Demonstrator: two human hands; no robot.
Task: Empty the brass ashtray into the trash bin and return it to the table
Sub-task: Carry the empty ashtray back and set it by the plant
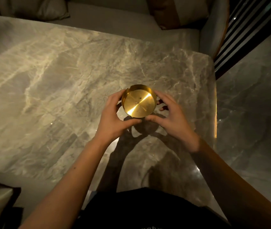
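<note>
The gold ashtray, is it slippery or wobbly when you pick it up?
The brass ashtray looks smooth and shiny, so probably a bit slippery; the left hand and right hand both cup it. It looks like stiff metal, unlikely to bend. Its wide flat bottom should make tipping unlikely.

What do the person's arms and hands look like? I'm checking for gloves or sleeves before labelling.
Both forearms are bare: no sleeves, gloves, watch or rings visible. The left hand and right hand are uncovered. A small dark mark shows on the left forearm. A black garment covers the torso.
</note>
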